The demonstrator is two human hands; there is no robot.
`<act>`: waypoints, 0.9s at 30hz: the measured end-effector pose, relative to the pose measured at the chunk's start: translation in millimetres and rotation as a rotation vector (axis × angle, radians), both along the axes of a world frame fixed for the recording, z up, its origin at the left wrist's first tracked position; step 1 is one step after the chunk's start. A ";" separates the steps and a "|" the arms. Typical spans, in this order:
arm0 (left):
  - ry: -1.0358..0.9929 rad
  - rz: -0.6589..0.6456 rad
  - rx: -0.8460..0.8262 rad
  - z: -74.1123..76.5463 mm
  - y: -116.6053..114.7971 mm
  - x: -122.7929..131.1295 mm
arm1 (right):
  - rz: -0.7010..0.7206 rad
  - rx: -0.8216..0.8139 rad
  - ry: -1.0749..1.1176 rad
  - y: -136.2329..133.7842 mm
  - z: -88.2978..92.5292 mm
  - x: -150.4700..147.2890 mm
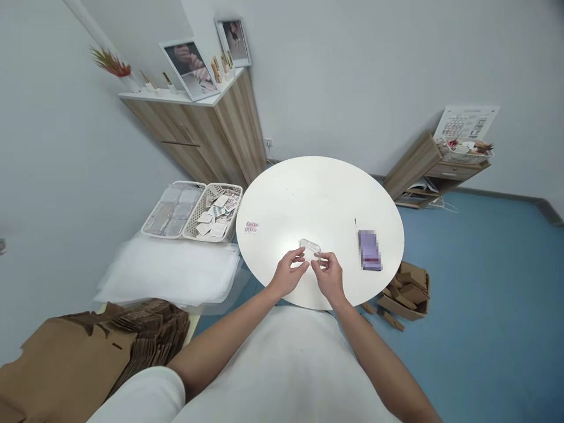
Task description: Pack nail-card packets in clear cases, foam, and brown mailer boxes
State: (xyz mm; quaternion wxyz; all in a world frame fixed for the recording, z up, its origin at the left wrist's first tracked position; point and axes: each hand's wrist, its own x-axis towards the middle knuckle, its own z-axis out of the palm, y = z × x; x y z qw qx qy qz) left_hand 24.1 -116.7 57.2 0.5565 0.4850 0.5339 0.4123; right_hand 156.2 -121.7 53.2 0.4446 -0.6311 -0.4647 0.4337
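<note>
A small clear plastic case is at the near middle of the round white table, between my two hands. My left hand is at the case's left end, with its fingers bent and the thumb opposite them. On the other side, my right hand pinches the case's right end between thumb and fingers. The near part of the case is hard to see against the white top. A small sheet of pink nail-shaped pieces lies at the table's left. Toward the right lies a purple blurred item.
The round table stands before me. To its left are a basket of small packets, a basket of clear boxes, white sheets and stacked flat cardboard. A carton of brown boxes is on the floor at right.
</note>
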 end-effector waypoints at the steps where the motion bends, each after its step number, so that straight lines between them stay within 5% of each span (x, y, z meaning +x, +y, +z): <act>1: -0.016 0.002 -0.017 -1.2 -0.2 4.2 | 0.015 0.014 -0.051 -1.3 -0.5 3.4; 10: -0.220 -0.048 -0.191 -3.9 2.7 16.8 | 0.281 0.247 -0.260 -7.1 -1.8 14.0; 13: -0.302 -0.019 -0.290 -9.5 8.5 7.9 | 0.260 0.265 -0.261 -5.6 -3.9 17.1; 17: -0.384 -0.092 -0.378 -15.3 14.2 -2.6 | 0.082 0.138 -0.181 2.3 -8.2 29.5; 22: -0.329 -0.178 -0.412 -22.0 11.4 -1.3 | 0.100 -0.194 0.240 10.5 -14.5 44.2; 27: -0.284 -0.183 -0.279 -28.8 10.8 5.2 | 0.072 -0.210 0.319 10.3 -16.6 48.2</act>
